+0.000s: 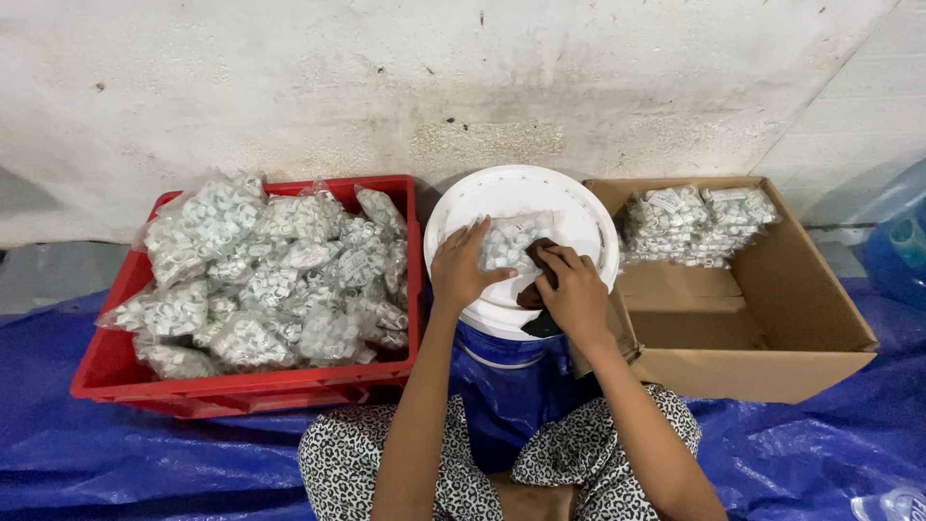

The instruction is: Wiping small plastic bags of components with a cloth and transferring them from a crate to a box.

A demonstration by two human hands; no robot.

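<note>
**Both hands on a clear packet atop a white bucket lid**

The left hand (463,268) lies flat with fingers spread, pressing down on a clear plastic packet (511,241) of small white parts. The packet rests near the middle of a round white lid (569,203) that caps a blue bucket (506,371) between the person's knees. The right hand (576,289) is curled closed around a dark brown object (538,260), possibly a stamp or a cloth; the view is too poor to tell which. That object touches the packet's right edge.

Left of the bucket, a red crate (241,386) is heaped with similar filled packets (270,280). To the right, an open cardboard box (772,328) holds a few stacked packets (694,222) in its far left corner. Everything sits on a blue tarpaulin (145,453) against a stained white wall (386,87). The person's legs are in spotted trousers (338,463).
</note>
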